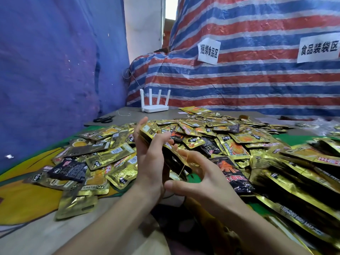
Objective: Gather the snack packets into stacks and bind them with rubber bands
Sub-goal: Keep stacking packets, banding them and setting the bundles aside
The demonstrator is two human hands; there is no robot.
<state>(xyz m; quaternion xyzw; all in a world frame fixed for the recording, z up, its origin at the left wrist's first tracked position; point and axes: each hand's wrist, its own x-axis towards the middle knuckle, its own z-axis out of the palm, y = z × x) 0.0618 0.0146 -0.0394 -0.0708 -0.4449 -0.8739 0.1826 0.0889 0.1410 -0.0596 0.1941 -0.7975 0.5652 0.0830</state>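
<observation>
Gripping a stack of snack packets (pixel 148 130) in my left hand (pixel 149 162), fingers curled round its edge, I hold it tilted above the table, while my right hand (pixel 202 181) hooks a thin rubber band (pixel 182 167) on half-curled fingers beside the stack's lower end. Loose packets (pixel 230 140) lie heaped over a green and yellow mat (pixel 27 192), with scissors (pixel 104 119) and a white router (pixel 154 107) on the grey board (pixel 171 115) behind. Blue tarpaulin (pixel 55 61) walls the left; striped tarpaulin (pixel 239 80) bearing two paper signs (pixel 207 50) closes the far side.

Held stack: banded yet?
Not fully: rubber band held taut across stack by right hand; left hand grips the stack.
</observation>
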